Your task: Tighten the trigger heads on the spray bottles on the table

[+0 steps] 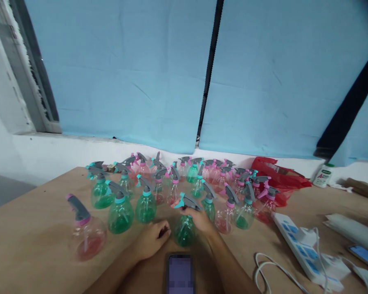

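- One green spray bottle [185, 232] sits upright at the lower centre of the frame, the right hand [202, 220] clamped around its neck.
- The left hand [155, 239] rests on one table [33, 228] just left of it, apart from the right, in a loose fist; its contents cannot be told.
- One pink bottle [88, 241] stands at lower left; two green bottles [121, 216] come between it and the held one.
- More bottles crowd mid-frame, overlapping too much to count.
- One phone [180, 275] is at bottom centre, another at the right edge.
- Lower right: one power strip [294, 237], two plugs [334, 265].
- Right of centre: one red bag [282, 175].
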